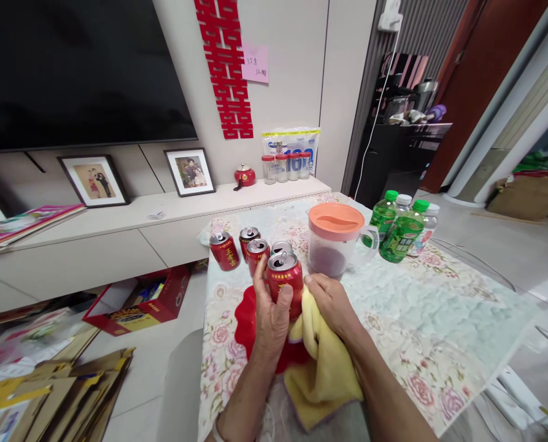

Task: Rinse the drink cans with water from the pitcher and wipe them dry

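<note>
My left hand (274,313) is wrapped round a red drink can (285,279), which has an opened top and is held upright above a red scalloped plate (246,322). In my right hand (331,304) a yellow cloth (329,368) is gripped; its upper part presses against the can's right side and the rest hangs down. Several more opened cans stand just behind, among them a red can (224,252) at the left and another red can (257,253) nearer my fingers. A clear pitcher (329,252) with an orange lid and dark contents stands behind my right hand.
Green-capped bottles (400,233) stand at the table's right rear, on a floral tablecloth (407,313). Behind is a white cabinet (149,215) with framed photos and lidded jars (286,169). A red box (140,301) and flattened cardboard (66,393) lie on the floor at left.
</note>
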Demonstrator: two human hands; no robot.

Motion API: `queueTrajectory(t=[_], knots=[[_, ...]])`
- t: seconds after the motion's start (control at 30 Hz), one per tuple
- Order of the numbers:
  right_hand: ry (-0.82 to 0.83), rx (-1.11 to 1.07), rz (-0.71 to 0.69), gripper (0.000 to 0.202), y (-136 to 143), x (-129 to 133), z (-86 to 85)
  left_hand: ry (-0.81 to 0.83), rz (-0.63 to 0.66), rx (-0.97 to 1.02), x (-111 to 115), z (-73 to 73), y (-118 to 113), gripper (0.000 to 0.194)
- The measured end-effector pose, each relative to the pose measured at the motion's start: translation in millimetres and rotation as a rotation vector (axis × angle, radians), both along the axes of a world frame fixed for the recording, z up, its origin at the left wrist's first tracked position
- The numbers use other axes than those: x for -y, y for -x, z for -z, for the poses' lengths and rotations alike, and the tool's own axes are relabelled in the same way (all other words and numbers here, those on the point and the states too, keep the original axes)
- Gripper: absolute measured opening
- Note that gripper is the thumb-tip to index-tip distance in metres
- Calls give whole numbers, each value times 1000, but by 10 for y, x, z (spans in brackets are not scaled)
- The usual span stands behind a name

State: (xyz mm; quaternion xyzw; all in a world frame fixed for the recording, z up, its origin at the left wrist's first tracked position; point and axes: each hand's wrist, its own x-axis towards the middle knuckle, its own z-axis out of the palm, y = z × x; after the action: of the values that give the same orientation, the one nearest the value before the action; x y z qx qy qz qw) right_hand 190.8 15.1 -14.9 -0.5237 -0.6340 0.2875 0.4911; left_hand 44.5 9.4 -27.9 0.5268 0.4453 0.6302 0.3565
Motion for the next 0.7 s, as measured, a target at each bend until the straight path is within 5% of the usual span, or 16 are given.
queueTrajectory(t=[0.17,0.4,0.7], knots=[[-62,14,42,34,30,52,-50,59,84,113,-11,4,-11,65],[-418,-51,190,25,66,165,-115,99,188,67,70,-122,-42,49],[-209,24,77,36,47,122,-132,65,118,71,19,-5,-53,72]])
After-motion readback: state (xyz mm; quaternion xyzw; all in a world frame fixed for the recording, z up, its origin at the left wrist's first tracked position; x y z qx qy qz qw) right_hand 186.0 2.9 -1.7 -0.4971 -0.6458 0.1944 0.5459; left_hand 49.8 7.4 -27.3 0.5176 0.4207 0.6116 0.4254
